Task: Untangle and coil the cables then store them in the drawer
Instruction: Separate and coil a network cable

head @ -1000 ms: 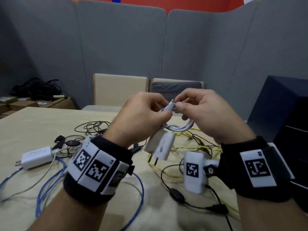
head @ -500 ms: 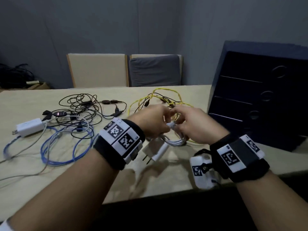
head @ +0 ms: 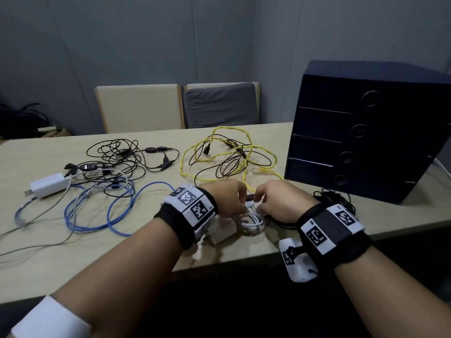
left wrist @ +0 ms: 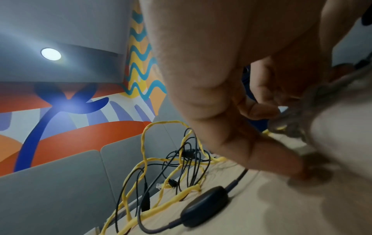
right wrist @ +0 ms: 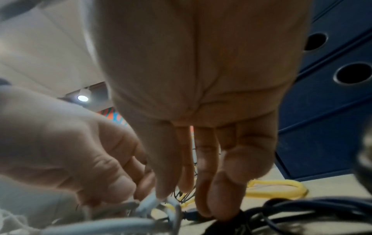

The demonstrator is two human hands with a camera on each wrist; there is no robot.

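A white cable (head: 251, 222), wound into a small coil, lies on the table's front edge between my hands. Its white charger block (head: 223, 231) rests on the table half under my left wrist. My left hand (head: 240, 201) pinches the coil's top; my right hand (head: 258, 200) pinches the cable's loose end by the plug (head: 250, 204). The right wrist view shows my right hand's fingertips (right wrist: 161, 193) on the pale cable (right wrist: 149, 205). The dark blue drawer unit (head: 353, 132) stands at the right with all its drawers closed.
A yellow cable (head: 229, 152) tangled with black leads lies behind my hands. A black tangle (head: 122, 154), a blue cable (head: 97, 212) and another white adapter (head: 48, 185) lie to the left. A black bundle (head: 334, 196) sits before the drawers. Two chairs (head: 139, 106) stand behind.
Both hands have come down from chest height to the table with the white coil. The hanging charger block now rests on the table. The view has dropped toward the table.
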